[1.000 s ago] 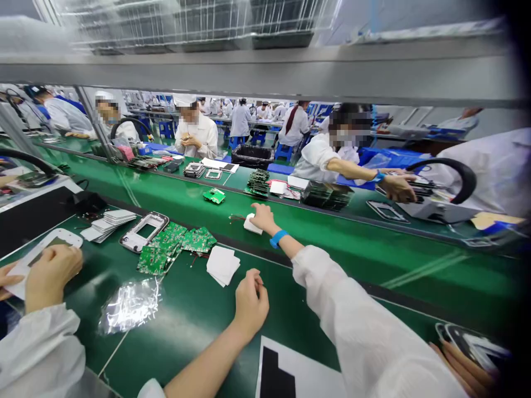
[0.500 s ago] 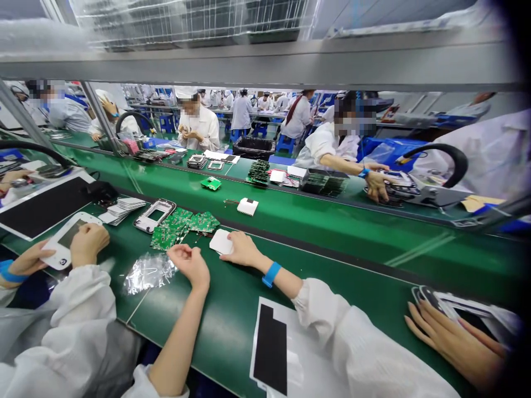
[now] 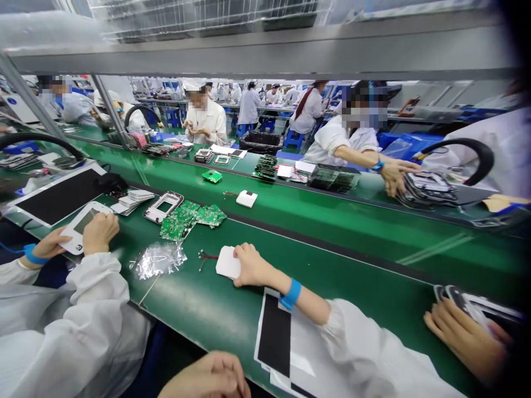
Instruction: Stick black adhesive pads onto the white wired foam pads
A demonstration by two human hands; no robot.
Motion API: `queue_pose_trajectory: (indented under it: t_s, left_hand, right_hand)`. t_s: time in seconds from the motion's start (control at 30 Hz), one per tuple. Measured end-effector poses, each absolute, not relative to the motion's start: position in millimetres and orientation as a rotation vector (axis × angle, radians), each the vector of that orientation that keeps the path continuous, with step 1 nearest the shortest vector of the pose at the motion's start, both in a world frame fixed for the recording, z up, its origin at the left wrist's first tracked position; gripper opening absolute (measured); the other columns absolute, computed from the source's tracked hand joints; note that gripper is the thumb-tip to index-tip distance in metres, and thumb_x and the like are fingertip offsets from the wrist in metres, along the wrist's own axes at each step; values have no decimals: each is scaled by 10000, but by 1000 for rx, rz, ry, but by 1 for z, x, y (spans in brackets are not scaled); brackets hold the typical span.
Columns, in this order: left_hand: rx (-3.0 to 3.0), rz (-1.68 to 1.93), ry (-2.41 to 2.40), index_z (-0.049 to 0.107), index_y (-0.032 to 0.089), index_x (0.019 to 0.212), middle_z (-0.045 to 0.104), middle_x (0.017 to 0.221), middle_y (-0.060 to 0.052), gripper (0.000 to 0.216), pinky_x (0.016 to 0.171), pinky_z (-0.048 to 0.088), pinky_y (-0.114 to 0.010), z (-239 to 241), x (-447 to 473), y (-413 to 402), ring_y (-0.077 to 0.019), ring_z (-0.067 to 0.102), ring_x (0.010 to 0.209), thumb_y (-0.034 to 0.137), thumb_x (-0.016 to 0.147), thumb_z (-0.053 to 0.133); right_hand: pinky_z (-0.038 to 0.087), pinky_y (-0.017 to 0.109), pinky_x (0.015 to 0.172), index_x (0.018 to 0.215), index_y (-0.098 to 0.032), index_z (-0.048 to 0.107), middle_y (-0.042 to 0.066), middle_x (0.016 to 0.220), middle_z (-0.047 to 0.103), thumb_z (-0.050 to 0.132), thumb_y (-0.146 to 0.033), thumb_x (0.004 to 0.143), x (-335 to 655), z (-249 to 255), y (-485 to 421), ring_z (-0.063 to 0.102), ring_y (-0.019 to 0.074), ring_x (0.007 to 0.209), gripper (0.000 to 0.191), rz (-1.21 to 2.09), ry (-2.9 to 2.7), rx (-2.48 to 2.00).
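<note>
Between the thumb and fingers of my right hand point(image 3: 254, 266), which wears a blue wristband, is a flat white square pack point(image 3: 226, 262) with rounded corners. Thin red wires point(image 3: 209, 256) with small connector ends trail from its left side. The pack is low over the green bench or lying on it; I cannot tell which. At the bottom edge, my left hand point(image 3: 207, 378) is closed, its fingers curled, cut off by the frame; whatever it holds, if anything, is hidden. Left of the pack lie green circuit boards point(image 3: 182, 220) and a crumpled clear plastic bag point(image 3: 161, 260).
Beyond the bench runs a green belt point(image 3: 290, 213) carrying a white pack point(image 3: 247, 199) and a circuit board point(image 3: 212, 176). A white frame point(image 3: 163, 207) is behind the boards. Black-and-white sheets point(image 3: 274, 337) lie below my right arm. Co-workers' hands point(image 3: 99, 232) work at left, others at far right.
My left hand has dropped from beside the circuit boards to the bottom edge. My right hand and the white pack have moved away from the boards, and the pack's wires now show. The view has shifted slightly.
</note>
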State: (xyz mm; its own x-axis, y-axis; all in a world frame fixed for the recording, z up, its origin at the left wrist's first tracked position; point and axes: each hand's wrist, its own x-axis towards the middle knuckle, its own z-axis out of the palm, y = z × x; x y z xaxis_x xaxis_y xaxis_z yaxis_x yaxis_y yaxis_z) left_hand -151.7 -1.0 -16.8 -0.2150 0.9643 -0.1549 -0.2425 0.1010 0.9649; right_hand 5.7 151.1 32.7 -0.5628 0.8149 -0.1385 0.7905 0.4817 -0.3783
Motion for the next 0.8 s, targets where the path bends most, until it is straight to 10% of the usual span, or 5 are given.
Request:
queue_pose_trajectory:
  t_s: [0.17,0.4,0.6,0.8]
  left_hand:
    - [743,1065,903,532,150,1249,554,1265,-98,379,903,504,-449,-15,-155,-44,-212,595,1053,367,938,520]
    - [349,761,253,597,107,1261,647,1233,-170,772,1005,339,-550,-14,-142,-67,-407,548,1185,603,670,627]
    - [294,866,215,592,92,1259,605,1288,-192,803,926,373,-462,-2,-135,-65,-402,551,1156,571,624,705]
    - [396,850,446,678,114,1070,721,1031,-146,594,908,421,-473,-1,-125,-47,-366,635,1028,131,476,697]
  right_hand:
    - [414,359,822,1058,-144,499,99,1060,523,808,-289,452,9,39,81,479,262,962,695,859,-2612,-1364]
    - [360,206,504,996,-221,424,-22,850,572,729,-140,452,21,58,4,528,133,675,630,2044,-1807,-1417]
    - [537,253,725,1063,-250,466,109,1399,370,706,-182,511,32,60,-31,554,252,1106,606,1700,-1785,-1294]
    - [570,274,791,1155,-251,513,114,1461,310,605,-186,624,43,50,-30,353,289,1359,543,1418,-2014,-1229]
